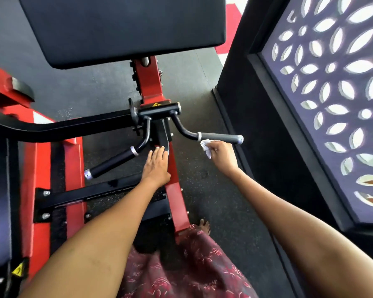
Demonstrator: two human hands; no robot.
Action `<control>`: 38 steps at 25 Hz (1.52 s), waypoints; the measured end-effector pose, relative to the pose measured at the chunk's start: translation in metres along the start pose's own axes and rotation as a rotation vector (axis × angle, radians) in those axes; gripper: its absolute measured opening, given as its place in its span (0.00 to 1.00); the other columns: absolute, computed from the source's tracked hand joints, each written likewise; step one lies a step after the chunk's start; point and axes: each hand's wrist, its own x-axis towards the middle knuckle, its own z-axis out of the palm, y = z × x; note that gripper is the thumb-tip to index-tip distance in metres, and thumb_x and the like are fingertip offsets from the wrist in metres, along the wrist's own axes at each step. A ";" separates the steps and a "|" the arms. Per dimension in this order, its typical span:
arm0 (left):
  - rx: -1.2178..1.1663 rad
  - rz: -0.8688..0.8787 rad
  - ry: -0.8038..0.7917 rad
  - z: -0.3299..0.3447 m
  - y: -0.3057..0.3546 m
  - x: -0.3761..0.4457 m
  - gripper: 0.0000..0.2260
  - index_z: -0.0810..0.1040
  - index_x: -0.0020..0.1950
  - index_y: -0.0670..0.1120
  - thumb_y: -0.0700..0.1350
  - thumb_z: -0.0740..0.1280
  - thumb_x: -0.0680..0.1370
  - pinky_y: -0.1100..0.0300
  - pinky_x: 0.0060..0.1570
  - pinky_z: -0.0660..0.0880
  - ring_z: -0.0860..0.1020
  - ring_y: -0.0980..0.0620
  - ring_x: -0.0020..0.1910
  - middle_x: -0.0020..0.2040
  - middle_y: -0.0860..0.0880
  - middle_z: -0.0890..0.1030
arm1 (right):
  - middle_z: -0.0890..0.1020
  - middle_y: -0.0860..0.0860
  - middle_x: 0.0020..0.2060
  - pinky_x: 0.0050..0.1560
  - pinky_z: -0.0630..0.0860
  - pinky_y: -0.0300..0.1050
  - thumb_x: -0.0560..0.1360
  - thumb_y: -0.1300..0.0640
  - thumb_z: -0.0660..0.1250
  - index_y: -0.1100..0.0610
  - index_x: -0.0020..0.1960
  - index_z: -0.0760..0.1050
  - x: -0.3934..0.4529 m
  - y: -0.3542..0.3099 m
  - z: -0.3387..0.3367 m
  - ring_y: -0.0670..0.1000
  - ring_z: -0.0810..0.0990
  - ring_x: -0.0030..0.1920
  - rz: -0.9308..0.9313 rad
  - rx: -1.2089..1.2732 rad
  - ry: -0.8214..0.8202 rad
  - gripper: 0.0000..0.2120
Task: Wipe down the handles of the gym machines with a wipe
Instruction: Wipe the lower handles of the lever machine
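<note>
A red and black gym machine has two black rubber handles with silver end caps. The right handle (pixel 220 137) sticks out toward the wall. My right hand (pixel 223 157) pinches a crumpled white wipe (pixel 206 147) just below this handle's inner end, touching or nearly touching it. The left handle (pixel 113 161) slants down to the left. My left hand (pixel 156 166) lies flat with straight fingers on the red frame bar (pixel 177 194) beside the left handle and holds nothing.
A black padded seat (pixel 121 29) fills the top. A black lever arm (pixel 63 127) runs off to the left. A dark wall with a patterned cut-out screen (pixel 332 93) stands close on the right. Dark rubber floor (pixel 207 186) lies below, with my foot (pixel 204 225) near the frame.
</note>
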 end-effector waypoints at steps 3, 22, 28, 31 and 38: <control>-0.037 -0.004 -0.001 -0.007 0.038 0.021 0.37 0.48 0.77 0.40 0.46 0.67 0.76 0.54 0.74 0.41 0.46 0.47 0.77 0.78 0.43 0.49 | 0.77 0.42 0.35 0.43 0.77 0.49 0.75 0.58 0.60 0.49 0.31 0.67 0.015 0.039 -0.026 0.51 0.80 0.43 -0.011 -0.066 -0.002 0.14; 0.029 -0.126 -0.241 -0.017 0.056 0.105 0.45 0.33 0.76 0.51 0.41 0.66 0.75 0.45 0.73 0.45 0.51 0.46 0.77 0.75 0.56 0.29 | 0.57 0.55 0.75 0.74 0.47 0.50 0.79 0.61 0.56 0.61 0.75 0.54 0.059 0.067 0.013 0.56 0.52 0.75 -0.302 -0.301 -0.456 0.26; 0.089 -0.139 -0.174 -0.011 0.057 0.103 0.47 0.32 0.76 0.50 0.41 0.68 0.74 0.45 0.73 0.41 0.44 0.43 0.77 0.75 0.53 0.29 | 0.78 0.50 0.60 0.69 0.63 0.53 0.79 0.54 0.58 0.54 0.58 0.78 0.065 0.101 -0.012 0.54 0.74 0.62 -0.238 -0.206 -0.273 0.13; 0.153 -0.112 -0.119 -0.009 0.060 0.104 0.44 0.36 0.77 0.46 0.41 0.66 0.75 0.49 0.74 0.37 0.39 0.44 0.76 0.76 0.49 0.32 | 0.80 0.45 0.43 0.46 0.74 0.46 0.74 0.53 0.63 0.50 0.35 0.72 0.060 0.109 -0.024 0.50 0.79 0.38 -0.092 -0.125 -0.150 0.10; 0.216 -0.088 -0.178 -0.022 0.071 0.125 0.39 0.49 0.77 0.41 0.46 0.68 0.73 0.50 0.73 0.36 0.37 0.43 0.76 0.78 0.45 0.45 | 0.81 0.57 0.50 0.47 0.74 0.52 0.74 0.62 0.63 0.59 0.56 0.77 0.077 0.040 0.019 0.60 0.80 0.50 -0.141 -0.074 -0.301 0.12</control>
